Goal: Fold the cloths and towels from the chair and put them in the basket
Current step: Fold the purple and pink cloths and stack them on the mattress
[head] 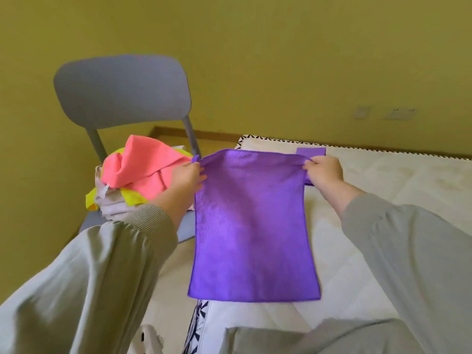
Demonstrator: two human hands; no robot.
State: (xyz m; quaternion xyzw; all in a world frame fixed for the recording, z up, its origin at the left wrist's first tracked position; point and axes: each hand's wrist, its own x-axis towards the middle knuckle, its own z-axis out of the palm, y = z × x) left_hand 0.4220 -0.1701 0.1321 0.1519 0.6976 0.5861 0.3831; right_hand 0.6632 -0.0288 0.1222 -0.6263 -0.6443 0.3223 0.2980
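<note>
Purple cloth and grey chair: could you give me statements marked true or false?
The left hand and the right hand each pinch a top corner of the thin purple ribbed cloth. True.
The grey plastic chair holds nothing. False: a coral-pink cloth and others lie on the chair.
The purple cloth is crumpled in a ball. False: it is spread out flat.
A small folded purple piece lies on the white quilted mattress. True.

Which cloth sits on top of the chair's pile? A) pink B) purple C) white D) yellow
A: the pink cloth lies uppermost on the chair, while the purple cloth hangs pinched between the left hand and right hand.
</note>
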